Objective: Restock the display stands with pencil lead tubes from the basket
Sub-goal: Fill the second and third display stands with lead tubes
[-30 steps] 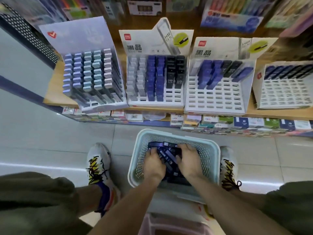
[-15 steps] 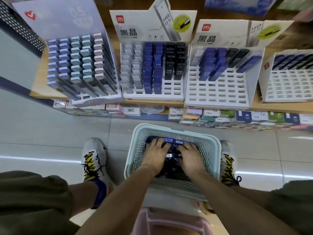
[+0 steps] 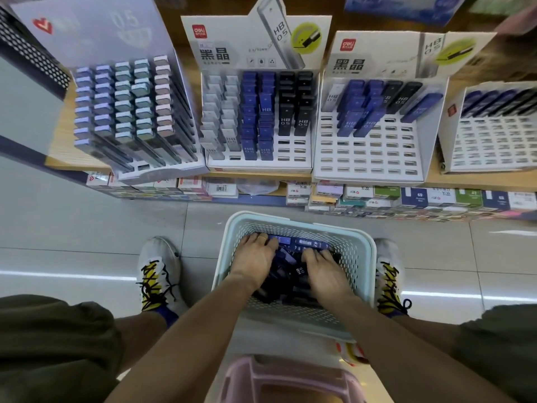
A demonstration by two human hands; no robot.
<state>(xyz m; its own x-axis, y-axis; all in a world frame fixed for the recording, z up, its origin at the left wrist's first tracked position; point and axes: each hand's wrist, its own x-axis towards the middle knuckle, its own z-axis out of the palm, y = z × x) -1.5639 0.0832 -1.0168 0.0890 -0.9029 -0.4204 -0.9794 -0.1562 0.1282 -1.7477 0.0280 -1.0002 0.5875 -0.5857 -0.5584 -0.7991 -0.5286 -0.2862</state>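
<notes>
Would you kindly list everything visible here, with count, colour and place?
display stands: four, white, on the wooden shelf, partly filled
pencil lead tubes: many, blue and black, in the basket
basket: one, pale green, on the floor between the shoes
boxes: many, mixed colours, under the shelf
stool: one, pink, bottom edge
shoes: two, white and yellow
left hand: on tubes in basket
right hand: on tubes in basket
</notes>
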